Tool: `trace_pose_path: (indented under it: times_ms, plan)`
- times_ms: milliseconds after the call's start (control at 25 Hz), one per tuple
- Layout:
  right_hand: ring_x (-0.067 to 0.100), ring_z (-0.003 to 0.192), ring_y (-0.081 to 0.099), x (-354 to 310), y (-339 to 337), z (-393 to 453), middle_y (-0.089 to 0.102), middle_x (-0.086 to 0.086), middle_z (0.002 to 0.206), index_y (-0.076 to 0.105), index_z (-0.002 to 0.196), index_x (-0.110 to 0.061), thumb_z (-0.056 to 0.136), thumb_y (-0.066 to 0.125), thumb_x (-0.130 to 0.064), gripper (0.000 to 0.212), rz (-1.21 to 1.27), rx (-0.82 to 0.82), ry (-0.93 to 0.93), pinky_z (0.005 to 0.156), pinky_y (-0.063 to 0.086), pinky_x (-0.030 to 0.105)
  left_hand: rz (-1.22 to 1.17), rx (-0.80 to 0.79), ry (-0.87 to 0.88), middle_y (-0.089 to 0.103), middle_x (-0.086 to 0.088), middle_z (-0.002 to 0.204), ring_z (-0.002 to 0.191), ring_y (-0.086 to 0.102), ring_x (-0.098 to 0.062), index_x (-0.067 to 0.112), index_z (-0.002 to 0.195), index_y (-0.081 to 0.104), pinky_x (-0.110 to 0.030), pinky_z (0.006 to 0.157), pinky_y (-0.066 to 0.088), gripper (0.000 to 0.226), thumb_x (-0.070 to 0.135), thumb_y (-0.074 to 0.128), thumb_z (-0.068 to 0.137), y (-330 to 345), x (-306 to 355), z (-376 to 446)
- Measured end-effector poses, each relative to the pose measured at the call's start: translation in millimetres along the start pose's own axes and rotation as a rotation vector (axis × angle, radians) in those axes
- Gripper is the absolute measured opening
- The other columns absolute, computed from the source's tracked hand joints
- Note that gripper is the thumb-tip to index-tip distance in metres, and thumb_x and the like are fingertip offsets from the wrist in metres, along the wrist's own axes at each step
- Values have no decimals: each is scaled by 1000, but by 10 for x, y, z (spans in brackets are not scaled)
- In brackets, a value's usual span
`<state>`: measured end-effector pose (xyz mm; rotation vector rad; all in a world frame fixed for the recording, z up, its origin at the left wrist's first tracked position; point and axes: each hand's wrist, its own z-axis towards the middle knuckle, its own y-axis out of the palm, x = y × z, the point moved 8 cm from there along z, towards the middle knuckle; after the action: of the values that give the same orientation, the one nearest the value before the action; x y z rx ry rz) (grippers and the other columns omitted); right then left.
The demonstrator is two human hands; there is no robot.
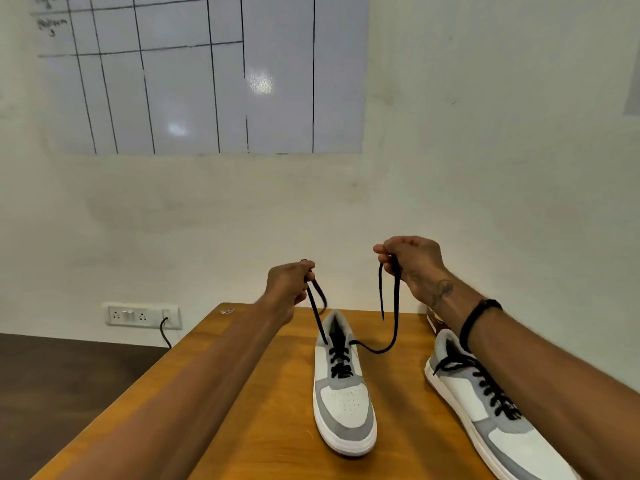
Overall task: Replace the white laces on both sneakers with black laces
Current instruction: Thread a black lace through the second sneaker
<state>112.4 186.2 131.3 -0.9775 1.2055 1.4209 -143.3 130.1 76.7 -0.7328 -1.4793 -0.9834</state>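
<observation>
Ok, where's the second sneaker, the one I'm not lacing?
In the head view, the second sneaker lies on the wooden table at lower right, under the right forearm, beside the middle sneaker.

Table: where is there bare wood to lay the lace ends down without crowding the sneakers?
Bare wood lies left of the middle sneaker, out to the table edge, and in the strip between it and the right sneaker. The right side is crowded: that sneaker, the forearm above it, a small box behind. Both hands hold the black lace ends.

glossy wooden table [263, 393], suede-trimmed sneakers [344, 407]
</observation>
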Motion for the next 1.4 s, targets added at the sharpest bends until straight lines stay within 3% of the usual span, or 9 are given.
trace_pose_path:
  times_ms: [320, 440, 560, 720, 840, 1000, 1160, 1240, 1400]
  plan:
    - [20, 72, 72, -1667, 288, 139, 76, 22, 102, 69, 109, 2, 99, 62, 6, 13, 136, 37, -296, 69, 63, 29, 143, -119, 394, 70, -17, 90, 70, 64, -20, -3, 107, 69, -23, 65, 58, 17, 6, 55, 106, 201, 1350, -181]
    - [19, 71, 70, -1991, 318, 130, 75, 16, 106, 52, 126, -5, 102, 49, 4, 26, 5, 50, -375, 61, 54, 26, 322, -143, 472, 76, -17, 96, 71, 70, -19, -1, 113, 69, -24, 67, 61, 23, 11, 49, 109, 241, 1497, -212]
    - [18, 66, 65, -1817, 422, 115, 75, 10, 108, 38, 134, -2, 102, 48, 0, 34, -308, -58, -335, 54, 45, 24, 434, -163, 559, 79, -8, 94, 65, 69, -11, 6, 116, 71, -21, 62, 55, 30, 23, 48, 111, 322, 1572, -324]
    - [16, 67, 60, -1284, 586, 20, 80, 7, 88, 73, 101, 2, 94, 71, -4, 9, -586, -267, -298, 59, 48, 25, 659, -90, 847, 78, -2, 104, 89, 68, -10, 17, 117, 78, -22, 78, 51, 44, 43, 44, 112, 484, 1773, -583]
    - [14, 76, 58, -973, 741, -224, 75, 6, 91, 78, 112, -10, 90, 81, -15, 23, -638, -496, -270, 71, 53, 29, 755, -203, 966, 76, 2, 119, 107, 64, -6, 20, 123, 77, -9, 86, 43, 45, 43, 39, 113, 717, 1805, -791]
    - [8, 67, 51, -616, 899, -601, 79, 8, 106, 74, 119, -3, 100, 68, -15, 23, -532, -807, -177, 60, 44, 22, 725, -349, 807, 74, 6, 110, 111, 69, -13, 26, 130, 73, -32, 101, 53, 51, 53, 34, 112, 841, 1427, -645]
    - [10, 66, 47, -316, 783, -608, 76, 18, 116, 62, 128, -6, 111, 50, -18, 24, -581, -847, -140, 61, 40, 25, 560, -590, 286, 73, -6, 81, 99, 72, -24, 27, 109, 73, -45, 106, 43, 83, 75, 6, 102, 740, 596, -439]
    - [12, 66, 47, -171, 672, -573, 76, 21, 112, 62, 122, -4, 111, 50, -21, 23, -650, -876, -118, 61, 40, 25, 492, -741, 4, 78, -15, 103, 109, 74, -30, 11, 107, 69, -50, 110, 42, 102, 81, -4, 95, 685, 129, -419]
    - [11, 69, 54, -16, 530, -596, 76, 18, 118, 65, 123, -2, 108, 56, -20, 25, -663, -979, -67, 63, 44, 24, 517, -855, -132, 68, -13, 83, 85, 63, -28, 9, 94, 79, -47, 102, 45, 107, 83, 1, 95, 627, -311, -346]
